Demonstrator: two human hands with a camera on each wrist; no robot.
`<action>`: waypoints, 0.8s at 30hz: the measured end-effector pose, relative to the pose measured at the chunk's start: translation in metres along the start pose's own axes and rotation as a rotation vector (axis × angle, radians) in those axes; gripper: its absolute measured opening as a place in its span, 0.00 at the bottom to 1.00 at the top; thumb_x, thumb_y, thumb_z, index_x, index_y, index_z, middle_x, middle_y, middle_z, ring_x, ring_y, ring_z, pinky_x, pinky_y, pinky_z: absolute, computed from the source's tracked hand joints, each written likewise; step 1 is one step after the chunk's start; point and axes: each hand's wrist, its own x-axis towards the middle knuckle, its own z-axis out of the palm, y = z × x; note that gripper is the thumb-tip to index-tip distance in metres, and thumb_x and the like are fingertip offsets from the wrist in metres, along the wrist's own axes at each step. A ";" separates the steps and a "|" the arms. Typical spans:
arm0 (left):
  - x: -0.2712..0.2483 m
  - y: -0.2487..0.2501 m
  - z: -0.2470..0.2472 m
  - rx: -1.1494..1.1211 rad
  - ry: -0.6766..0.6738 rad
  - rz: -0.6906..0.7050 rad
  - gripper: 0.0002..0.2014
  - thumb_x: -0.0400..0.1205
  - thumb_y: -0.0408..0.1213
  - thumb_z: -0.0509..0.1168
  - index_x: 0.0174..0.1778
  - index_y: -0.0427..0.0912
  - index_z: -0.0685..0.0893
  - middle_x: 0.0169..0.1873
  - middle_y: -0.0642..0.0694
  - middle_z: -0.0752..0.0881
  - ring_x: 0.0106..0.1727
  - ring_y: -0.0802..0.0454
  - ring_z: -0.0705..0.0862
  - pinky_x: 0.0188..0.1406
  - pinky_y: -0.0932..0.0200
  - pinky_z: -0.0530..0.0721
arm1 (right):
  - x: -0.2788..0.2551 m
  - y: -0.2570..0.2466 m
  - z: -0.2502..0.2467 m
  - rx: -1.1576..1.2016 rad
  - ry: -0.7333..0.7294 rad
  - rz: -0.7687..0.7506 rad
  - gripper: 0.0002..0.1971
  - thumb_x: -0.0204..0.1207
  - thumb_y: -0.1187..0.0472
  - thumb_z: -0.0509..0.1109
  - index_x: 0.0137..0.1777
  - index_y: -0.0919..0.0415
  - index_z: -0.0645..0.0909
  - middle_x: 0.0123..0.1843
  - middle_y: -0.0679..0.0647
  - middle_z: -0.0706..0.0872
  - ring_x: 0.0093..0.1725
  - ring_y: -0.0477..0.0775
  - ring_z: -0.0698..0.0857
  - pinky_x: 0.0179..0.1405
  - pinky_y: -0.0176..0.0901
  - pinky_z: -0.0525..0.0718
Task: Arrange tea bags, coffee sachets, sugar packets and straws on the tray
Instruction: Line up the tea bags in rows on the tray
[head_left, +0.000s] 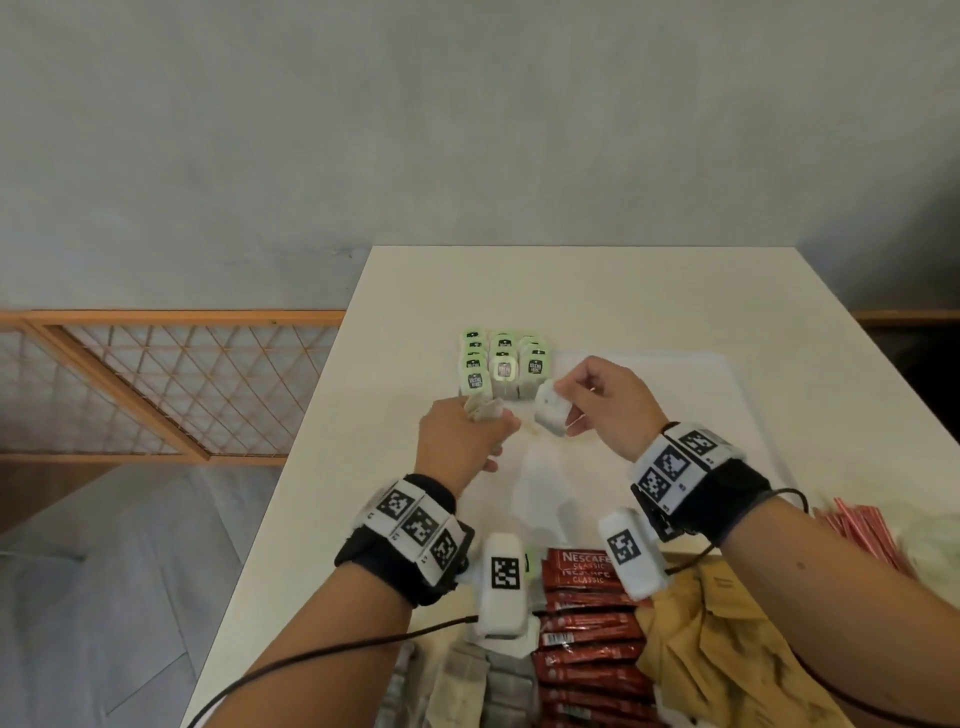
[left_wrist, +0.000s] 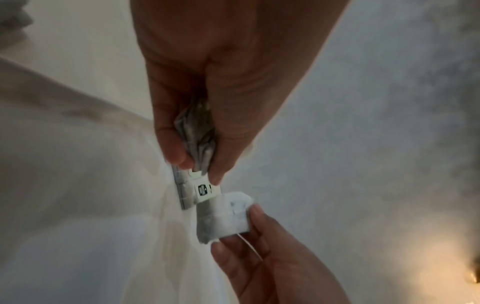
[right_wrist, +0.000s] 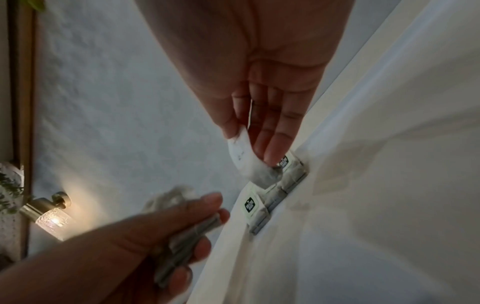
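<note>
Nearest the viewer, at 6 o'clock on the white surface (head_left: 649, 291), lie the supplies not yet arranged: a stack of red coffee sachets (head_left: 589, 623), loose tea bags (head_left: 467, 680) at about 7 o'clock of them, and red-striped straws (head_left: 865, 535) at 4 o'clock. Sugar packets cannot be told apart here.

Mid-field, both hands work above the white tray (head_left: 691, 374). The left hand (head_left: 460, 447) is clenched around a small bundle of tea bags (left_wrist: 198, 142), thumb and fingers pressing them together. The right hand (head_left: 605, 402) pinches a single tea bag (head_left: 551, 413) between thumb and fingertips, its string trailing across the palm; the remaining fingers are extended.

Farthest, at 12 o'clock of the hands, three rows of tea bags with green tags (head_left: 501, 366) lie at the tray's left far corner, overlapping.

Judged from this layout, the tea-bag stage is under way and unfinished: the held bag appears bound for a row's near end, and the coffee sachets, sugar and straws remain to be placed.
</note>
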 end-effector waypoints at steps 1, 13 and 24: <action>-0.002 0.002 0.004 0.056 0.023 0.054 0.05 0.75 0.35 0.73 0.41 0.36 0.89 0.28 0.43 0.86 0.27 0.52 0.83 0.30 0.53 0.89 | -0.003 0.001 0.000 0.005 0.008 0.017 0.07 0.80 0.61 0.71 0.40 0.60 0.79 0.36 0.61 0.87 0.32 0.60 0.89 0.40 0.57 0.91; -0.011 0.015 0.039 0.292 0.014 0.228 0.12 0.80 0.37 0.67 0.33 0.36 0.87 0.28 0.39 0.88 0.31 0.40 0.88 0.33 0.43 0.89 | -0.021 -0.006 0.000 0.194 -0.042 0.115 0.08 0.84 0.63 0.63 0.46 0.66 0.78 0.40 0.62 0.89 0.35 0.57 0.89 0.42 0.53 0.91; 0.009 0.002 0.021 0.018 -0.195 -0.026 0.03 0.78 0.29 0.68 0.40 0.35 0.85 0.27 0.40 0.85 0.28 0.48 0.84 0.31 0.54 0.89 | -0.003 0.015 0.004 -0.283 -0.118 0.046 0.06 0.80 0.60 0.70 0.48 0.63 0.83 0.38 0.52 0.83 0.30 0.49 0.81 0.29 0.37 0.83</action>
